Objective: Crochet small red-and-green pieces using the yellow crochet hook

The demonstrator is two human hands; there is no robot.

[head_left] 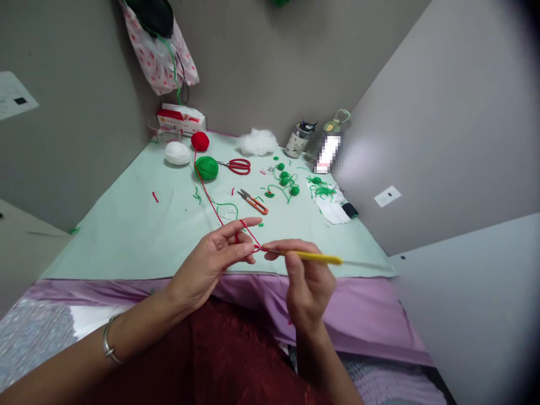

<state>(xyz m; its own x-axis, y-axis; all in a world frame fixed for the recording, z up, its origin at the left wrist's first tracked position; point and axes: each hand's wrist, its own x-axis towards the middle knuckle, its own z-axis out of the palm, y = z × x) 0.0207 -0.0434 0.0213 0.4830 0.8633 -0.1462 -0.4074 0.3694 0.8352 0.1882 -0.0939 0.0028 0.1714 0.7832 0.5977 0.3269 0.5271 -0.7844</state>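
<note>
A dark red cloth [219, 360] is being seen nearest the camera, spread across the lap, with a lilac cover [363, 315] being draped along the near edge of the pale green surface [126, 230]. Above that near edge the left hand [211, 259] is being held palm-up, its fingers loosely curled and partly open, with the red strand [211, 202] being carried over the forefinger and pinched between thumb and fingertips. Just beside it the right hand [306, 281] is being closed around a yellow-handled crochet hook [320, 258], whose tip is being pressed against the strand where the two hands are nearly meeting. The strand is being led away across the middle of the surface to the red yarn ball [199, 141], which is lying near the far left corner. Between that ball and the left edge a white yarn ball [178, 153] is being kept, and just in front of the red one a green yarn ball [206, 167] is sitting. Red-handled scissors [237, 165] are lying right of the green ball, toward the far edge. Orange thread snips [253, 202] are lying near the middle. Small green crocheted pieces [287, 180] are being scattered toward the right edge.
</note>
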